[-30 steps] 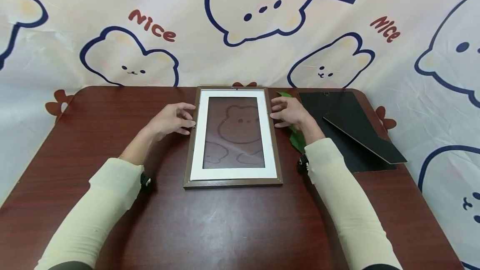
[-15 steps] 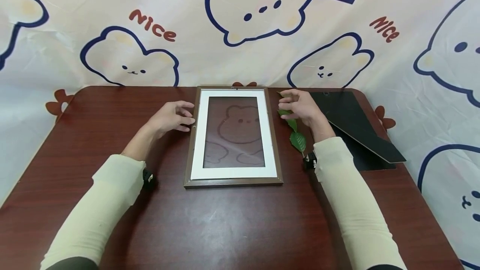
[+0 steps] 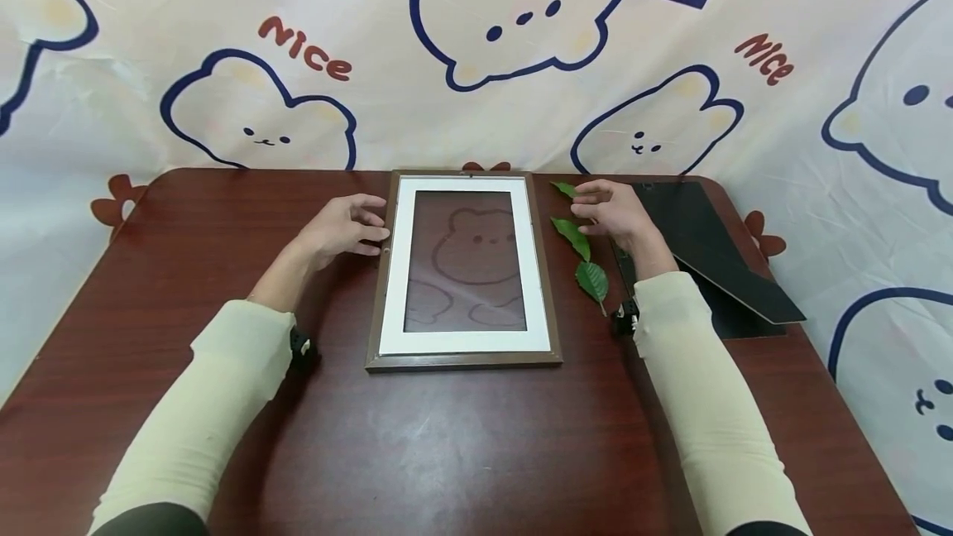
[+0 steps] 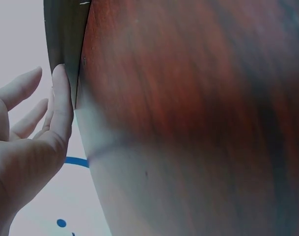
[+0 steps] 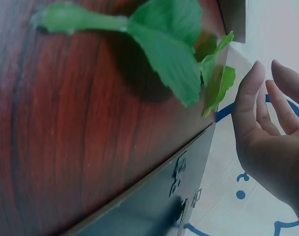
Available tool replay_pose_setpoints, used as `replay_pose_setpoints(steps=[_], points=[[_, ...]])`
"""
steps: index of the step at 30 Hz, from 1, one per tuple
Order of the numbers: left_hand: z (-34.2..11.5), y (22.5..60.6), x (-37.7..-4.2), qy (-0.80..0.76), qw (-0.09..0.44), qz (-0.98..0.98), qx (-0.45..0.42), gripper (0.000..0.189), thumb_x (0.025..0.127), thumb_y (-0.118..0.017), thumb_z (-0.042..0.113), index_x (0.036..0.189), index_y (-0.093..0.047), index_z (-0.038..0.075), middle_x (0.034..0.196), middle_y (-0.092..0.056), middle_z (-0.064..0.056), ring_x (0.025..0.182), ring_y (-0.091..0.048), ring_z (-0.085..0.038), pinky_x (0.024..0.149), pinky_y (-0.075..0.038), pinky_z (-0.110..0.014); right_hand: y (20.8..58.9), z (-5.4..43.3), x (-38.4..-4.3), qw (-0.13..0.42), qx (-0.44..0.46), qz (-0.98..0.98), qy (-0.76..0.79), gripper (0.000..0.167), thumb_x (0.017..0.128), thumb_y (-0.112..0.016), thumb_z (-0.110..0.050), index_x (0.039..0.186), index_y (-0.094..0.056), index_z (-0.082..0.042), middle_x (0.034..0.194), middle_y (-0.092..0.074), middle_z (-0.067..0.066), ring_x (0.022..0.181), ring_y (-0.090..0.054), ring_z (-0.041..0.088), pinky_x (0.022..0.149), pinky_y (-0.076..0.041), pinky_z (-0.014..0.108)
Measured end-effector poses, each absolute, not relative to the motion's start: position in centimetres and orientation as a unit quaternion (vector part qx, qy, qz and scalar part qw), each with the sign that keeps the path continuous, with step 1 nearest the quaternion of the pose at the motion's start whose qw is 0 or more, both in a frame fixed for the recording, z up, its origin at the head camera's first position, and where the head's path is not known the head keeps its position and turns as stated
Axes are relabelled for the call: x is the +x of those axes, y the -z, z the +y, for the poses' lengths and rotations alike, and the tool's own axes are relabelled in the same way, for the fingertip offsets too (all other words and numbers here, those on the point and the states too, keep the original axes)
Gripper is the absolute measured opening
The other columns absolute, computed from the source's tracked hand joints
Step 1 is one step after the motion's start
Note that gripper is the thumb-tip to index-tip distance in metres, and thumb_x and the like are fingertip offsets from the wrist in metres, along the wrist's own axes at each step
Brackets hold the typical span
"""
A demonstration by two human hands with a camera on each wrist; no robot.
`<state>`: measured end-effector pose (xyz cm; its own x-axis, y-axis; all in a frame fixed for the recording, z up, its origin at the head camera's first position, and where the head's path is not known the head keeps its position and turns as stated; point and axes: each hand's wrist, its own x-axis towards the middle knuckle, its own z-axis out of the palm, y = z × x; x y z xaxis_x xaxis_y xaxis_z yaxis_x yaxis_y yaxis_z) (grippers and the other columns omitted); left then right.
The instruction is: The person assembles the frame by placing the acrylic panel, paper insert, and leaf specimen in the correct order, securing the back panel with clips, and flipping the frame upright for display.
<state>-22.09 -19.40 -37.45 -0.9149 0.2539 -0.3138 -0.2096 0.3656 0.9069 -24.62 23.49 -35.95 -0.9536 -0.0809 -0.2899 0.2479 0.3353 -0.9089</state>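
Observation:
A brown picture frame point(image 3: 463, 363) with a white mat lies flat on the table, its middle pane reflecting the wall cloth. At its left edge is my left hand point(image 3: 341, 228), fingers loosely bent; in the left wrist view a fingertip point(image 4: 61, 73) appears to touch the frame's side. My right hand point(image 3: 614, 217) hovers right of the frame with fingers relaxed and nothing held. Green leaves lie beside it: one partly hidden leaf point(image 3: 563, 188) at the back, a middle leaf point(image 3: 573, 238) by the fingertips, and a front leaf point(image 3: 592, 280) with a stem.
A black backing board point(image 3: 673, 209) with a raised stand flap point(image 3: 737, 284) lies on the right side, partly under my right forearm. In the right wrist view its metal clips point(image 5: 179, 167) show. A printed cloth point(image 3: 462, 131) hangs behind the dark red table point(image 3: 439, 453).
My right hand has moved right, away from the frame's right edge, uncovering the leaves. The left hand has barely shifted and stays at the left edge.

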Motion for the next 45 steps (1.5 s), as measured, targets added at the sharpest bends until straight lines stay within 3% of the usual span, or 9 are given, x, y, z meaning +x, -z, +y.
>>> replay_pose_setpoints(steps=[6, 12, 18, 29, 45], points=[[-19.3, 37.7, -22.4, -0.562, 0.210, 0.800, 0.006, 0.065, 0.097, -0.065, -0.002, 0.154, -0.034, 0.000, 0.133, -0.046, -0.026, 0.095, -0.066, -0.023, 0.086, -0.060, -0.040, 36.3, 24.1, -24.9, 0.140, 0.069, 0.814, 0.559, 0.047, 0.102, -0.062, -0.008, 0.147, -0.048, 0.000, 0.141, -0.052, 0.021, 0.119, -0.057, 0.033, 0.080, -0.061, 0.029], [-19.2, 37.8, -22.3, -0.558, 0.217, 0.801, 0.006, 0.065, 0.097, -0.064, -0.004, 0.154, -0.034, -0.001, 0.135, -0.044, -0.027, 0.100, -0.065, -0.029, 0.089, -0.059, -0.042, 37.1, 24.9, -25.1, 0.142, 0.102, 0.810, 0.560, 0.048, 0.101, -0.063, -0.009, 0.146, -0.048, 0.000, 0.139, -0.054, 0.020, 0.108, -0.062, 0.024, 0.080, -0.061, 0.029], [-19.1, 37.9, -22.1, -0.564, 0.228, 0.794, 0.006, 0.065, 0.097, -0.062, -0.005, 0.155, -0.031, -0.002, 0.137, -0.042, -0.029, 0.105, -0.062, -0.033, 0.090, -0.058, -0.045, 37.9, 25.6, -25.1, 0.140, 0.121, 0.809, 0.558, 0.046, 0.101, -0.064, -0.010, 0.144, -0.052, 0.001, 0.130, -0.061, 0.019, 0.100, -0.064, 0.017, 0.077, -0.061, 0.027], [-19.2, 38.1, -22.2, -0.573, 0.233, 0.786, 0.001, 0.065, 0.098, -0.061, -0.005, 0.155, -0.031, -0.003, 0.140, -0.042, -0.030, 0.107, -0.061, -0.033, 0.090, -0.058, -0.044, 37.8, 25.9, -24.9, 0.143, 0.113, 0.821, 0.541, 0.047, 0.099, -0.067, -0.011, 0.141, -0.054, 0.004, 0.098, -0.070, 0.004, 0.076, -0.067, 0.010, 0.067, -0.059, 0.024], [-20.0, 38.7, -22.7, -0.603, 0.242, 0.760, -0.010, 0.064, 0.098, -0.063, -0.002, 0.155, -0.035, -0.001, 0.145, -0.043, -0.028, 0.107, -0.063, -0.026, 0.089, -0.059, -0.041, 38.0, 25.6, -25.4, 0.157, 0.141, 0.818, 0.535, 0.040, 0.098, -0.068, -0.009, 0.133, -0.057, 0.007, 0.089, -0.064, 0.005, 0.064, -0.063, 0.007, 0.066, -0.060, 0.023]])
